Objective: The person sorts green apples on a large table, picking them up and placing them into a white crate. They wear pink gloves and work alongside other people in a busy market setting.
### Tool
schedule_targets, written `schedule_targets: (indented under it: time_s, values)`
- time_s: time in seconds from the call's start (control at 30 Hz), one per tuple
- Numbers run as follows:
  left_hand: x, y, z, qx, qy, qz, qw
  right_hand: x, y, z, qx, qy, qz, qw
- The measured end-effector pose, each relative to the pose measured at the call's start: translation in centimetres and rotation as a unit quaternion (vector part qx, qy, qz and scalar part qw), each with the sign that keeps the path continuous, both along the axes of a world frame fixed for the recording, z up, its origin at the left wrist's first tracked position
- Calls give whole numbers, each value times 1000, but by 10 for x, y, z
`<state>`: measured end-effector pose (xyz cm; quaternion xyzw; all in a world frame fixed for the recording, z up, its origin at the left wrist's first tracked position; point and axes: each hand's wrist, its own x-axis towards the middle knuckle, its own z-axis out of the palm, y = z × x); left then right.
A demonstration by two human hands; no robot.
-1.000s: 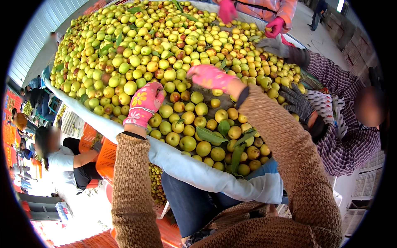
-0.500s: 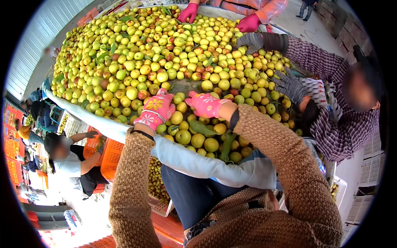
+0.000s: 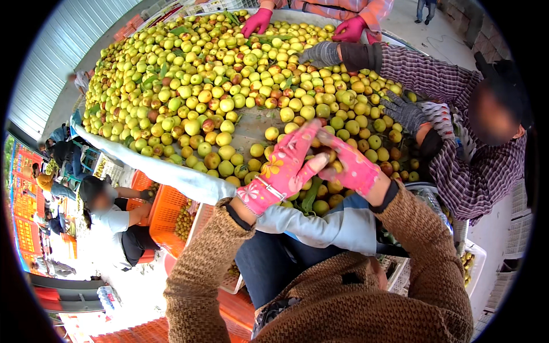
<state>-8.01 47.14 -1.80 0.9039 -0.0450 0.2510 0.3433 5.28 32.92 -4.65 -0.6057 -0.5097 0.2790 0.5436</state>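
My left hand point(image 3: 285, 168), in a pink flowered glove with bare fingertips, is held over the near edge of a heap of yellow-green jujubes point(image 3: 197, 94). Its fingers are stretched out and its thumb stands apart. Facing it, my right hand point(image 3: 355, 167), gloved alike, curls around a jujube point(image 3: 336, 166), partly hidden between the two hands. More jujubes lie just below them, with a green leaf point(image 3: 310, 194) among them. Beyond my hands a patch of bare grey tabletop point(image 3: 246, 128) shows.
A pale blue padded rim point(image 3: 154, 176) edges the table. At the right a co-worker's grey gloves point(image 3: 405, 111) touch the fruit; pink gloves point(image 3: 350, 28) of another person are at the far side. Orange crates point(image 3: 170, 211) stand at lower left, beside a seated person.
My hands have moved right and toward me, from down among the jujubes to close together above them. The bare patch has widened. A co-worker's grey glove has shifted left.
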Motion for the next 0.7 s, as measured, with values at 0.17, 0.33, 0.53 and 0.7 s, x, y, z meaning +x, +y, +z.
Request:
schedule_targets:
  time_s: [0.17, 0.33, 0.53, 0.7]
  values:
    - [-22, 72, 2, 238, 35, 100, 966, 1, -20, 5, -34, 626, 12, 779]
    - [-62, 195, -27, 360, 200, 315, 855, 7, -3, -4, -82, 610, -7, 788]
    - [-20, 153, -36, 4, 156, 222, 962, 6, -2, -3, -79, 604, -10, 793]
    - [13, 18, -1, 15, 43, 45, 998, 2, -9, 6, -91, 578, -3, 811]
